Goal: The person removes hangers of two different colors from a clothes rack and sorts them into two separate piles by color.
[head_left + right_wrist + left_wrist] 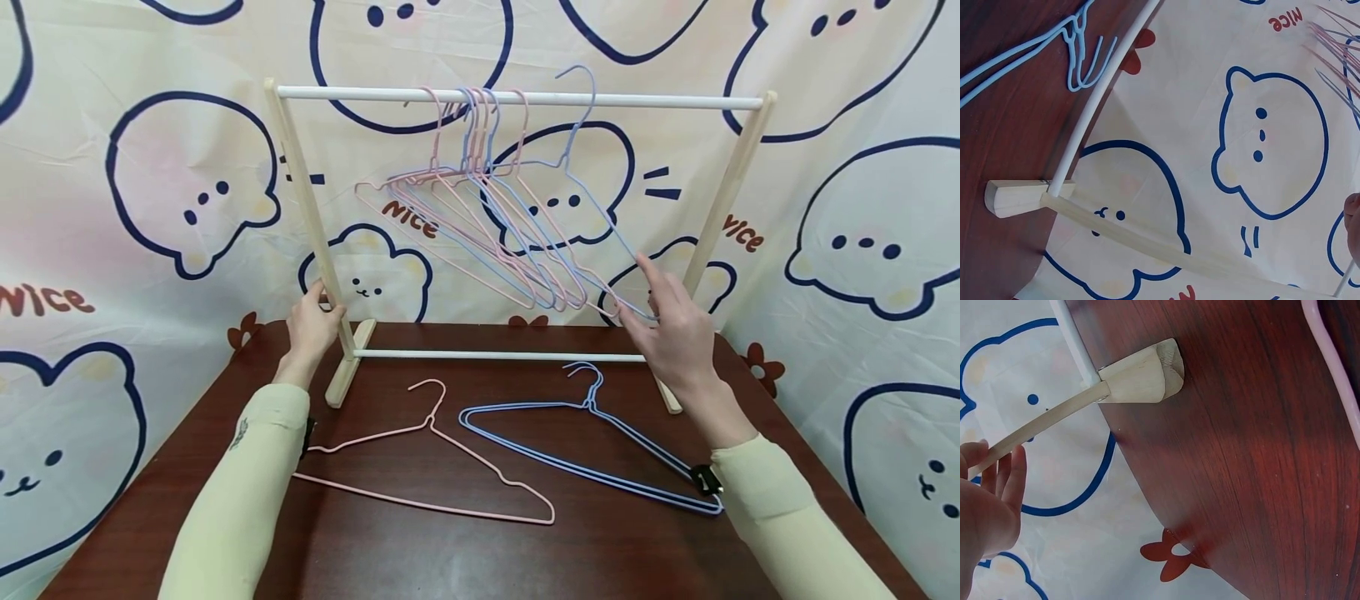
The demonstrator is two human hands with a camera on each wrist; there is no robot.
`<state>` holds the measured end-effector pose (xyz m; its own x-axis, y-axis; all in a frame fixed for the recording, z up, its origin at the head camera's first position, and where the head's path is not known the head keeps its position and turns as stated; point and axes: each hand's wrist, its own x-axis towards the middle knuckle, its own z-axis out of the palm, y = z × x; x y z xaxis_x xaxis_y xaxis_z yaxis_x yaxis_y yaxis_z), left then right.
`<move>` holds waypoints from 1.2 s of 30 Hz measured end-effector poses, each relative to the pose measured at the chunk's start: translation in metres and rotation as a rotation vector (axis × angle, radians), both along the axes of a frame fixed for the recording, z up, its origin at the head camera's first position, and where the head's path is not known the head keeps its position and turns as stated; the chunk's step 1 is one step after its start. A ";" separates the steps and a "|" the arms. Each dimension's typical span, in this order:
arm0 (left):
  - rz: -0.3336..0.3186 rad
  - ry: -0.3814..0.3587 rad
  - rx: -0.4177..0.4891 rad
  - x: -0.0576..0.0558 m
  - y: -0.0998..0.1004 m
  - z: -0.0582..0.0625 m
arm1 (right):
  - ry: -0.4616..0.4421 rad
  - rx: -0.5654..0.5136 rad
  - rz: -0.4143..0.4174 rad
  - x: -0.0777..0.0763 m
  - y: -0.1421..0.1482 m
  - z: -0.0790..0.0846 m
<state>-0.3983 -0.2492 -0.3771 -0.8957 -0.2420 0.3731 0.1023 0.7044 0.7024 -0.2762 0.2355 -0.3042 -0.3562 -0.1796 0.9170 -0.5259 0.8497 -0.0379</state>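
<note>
At the left side of the rack, my left hand [311, 329] grips the wooden post [306, 196] low down; the left wrist view shows its fingers curled round that post. My right hand [678, 333] pinches a light blue hanger [575, 129] by its lower right corner, thumb and fingers on the wire. That hanger's hook stands up at the rack's white top bar [652, 101], its tip above the bar. To its left, several pink and blue hangers [480, 167] hang bunched on the bar. Only fingertips of the right hand show in the right wrist view.
On the brown table [420, 558] lie a pink hanger [431, 418], partly behind the left sleeve, and two overlapping blue hangers [591, 402] on the right. The rack's lower white bar [487, 356] and wooden feet [351, 367] stand behind them. A patterned cloth [187, 333] surrounds the table.
</note>
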 end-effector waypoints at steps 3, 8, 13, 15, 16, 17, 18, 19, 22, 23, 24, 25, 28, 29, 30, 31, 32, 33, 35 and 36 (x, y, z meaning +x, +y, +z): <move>-0.001 0.003 -0.001 0.000 0.000 0.000 | -0.005 -0.012 0.000 0.006 0.002 -0.003; -0.002 0.010 -0.002 0.000 0.000 0.001 | -0.002 -0.020 -0.014 0.016 0.005 -0.005; -0.008 0.012 0.002 0.002 0.000 0.001 | 0.014 -0.031 -0.020 0.024 0.011 -0.010; -0.010 0.012 0.003 0.002 0.001 0.001 | 0.017 -0.037 -0.018 0.028 0.014 -0.013; -0.011 0.011 0.002 0.002 0.001 0.001 | 0.017 -0.042 -0.017 0.029 0.016 -0.015; -0.012 0.009 0.001 0.002 0.001 0.001 | 0.015 -0.045 -0.018 0.031 0.018 -0.017; -0.013 0.007 0.003 0.002 0.000 0.001 | 0.012 -0.050 -0.019 0.032 0.019 -0.019; -0.013 0.006 0.004 0.002 0.000 0.001 | 0.007 -0.055 -0.018 0.034 0.021 -0.020; -0.011 0.003 0.008 0.003 0.000 0.002 | -0.009 -0.079 -0.018 0.038 0.025 -0.026; -0.011 0.003 0.009 0.003 -0.001 0.002 | -0.016 -0.091 -0.017 0.040 0.027 -0.027; -0.010 0.004 0.009 0.003 -0.001 0.003 | -0.029 -0.101 -0.018 0.041 0.028 -0.029; -0.009 0.005 0.007 0.003 -0.001 0.003 | -0.041 -0.113 -0.018 0.043 0.030 -0.031; -0.009 0.007 0.003 0.004 -0.001 0.003 | -0.077 -0.145 -0.020 0.049 0.033 -0.037; -0.008 0.006 0.002 0.004 -0.001 0.003 | -0.089 -0.150 -0.023 0.051 0.033 -0.040; -0.006 0.004 0.003 0.004 -0.001 0.003 | -0.100 -0.155 -0.025 0.054 0.034 -0.042; -0.007 0.003 0.002 0.004 -0.001 0.003 | -0.106 -0.164 -0.022 0.056 0.035 -0.044; -0.007 0.002 0.002 0.003 -0.001 0.002 | -0.113 -0.171 -0.021 0.058 0.036 -0.045; -0.007 0.001 0.003 0.003 0.000 0.002 | -0.122 -0.175 -0.021 0.061 0.037 -0.047; -0.008 0.000 0.005 0.003 -0.001 0.001 | -0.145 -0.193 -0.012 0.065 0.040 -0.050; -0.009 0.000 0.007 0.003 -0.001 0.001 | -0.152 -0.202 -0.006 0.067 0.042 -0.051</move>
<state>-0.3956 -0.2499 -0.3762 -0.8976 -0.2369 0.3718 0.1085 0.6986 0.7072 -0.2091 0.2772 -0.3554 -0.4934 0.0048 0.8698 -0.4961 0.8198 -0.2860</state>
